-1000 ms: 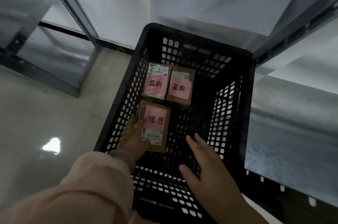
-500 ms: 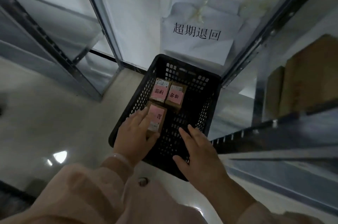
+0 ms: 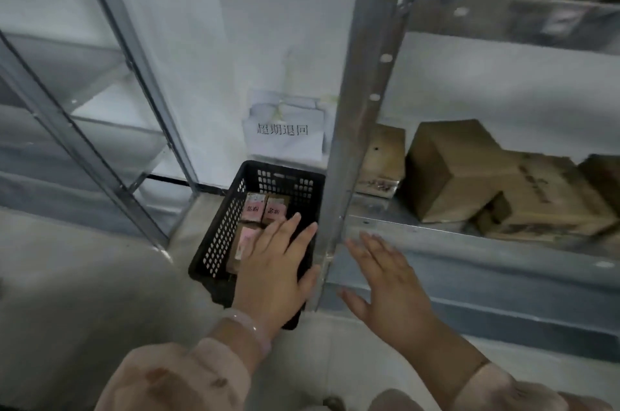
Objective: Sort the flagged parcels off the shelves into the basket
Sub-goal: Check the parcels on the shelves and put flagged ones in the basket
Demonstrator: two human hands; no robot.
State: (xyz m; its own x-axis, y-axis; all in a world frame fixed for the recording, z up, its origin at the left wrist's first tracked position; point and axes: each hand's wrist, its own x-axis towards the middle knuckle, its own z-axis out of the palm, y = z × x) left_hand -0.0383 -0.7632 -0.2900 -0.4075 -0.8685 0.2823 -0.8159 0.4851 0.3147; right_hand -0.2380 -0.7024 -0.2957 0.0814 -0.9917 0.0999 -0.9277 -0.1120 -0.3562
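Flagged parcels [image 3: 258, 209] lying in basket [image 3: 214, 242], both hands empty.
Left hand [image 3: 275, 273] hovering spread above; right hand [image 3: 389, 279] splayed; sign [image 3: 283, 137] reading 超期退回.

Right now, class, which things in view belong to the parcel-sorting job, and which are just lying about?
Job:
basket
pink-flagged parcels
left hand
right hand
shelf boxes, flags not visible

Lying about:
wall sign
bracelet
left shelving

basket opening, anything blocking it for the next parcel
Only the left hand, open and held over the near part of the basket. Three pink-flagged parcels lie on its floor; the right side inside looks free.
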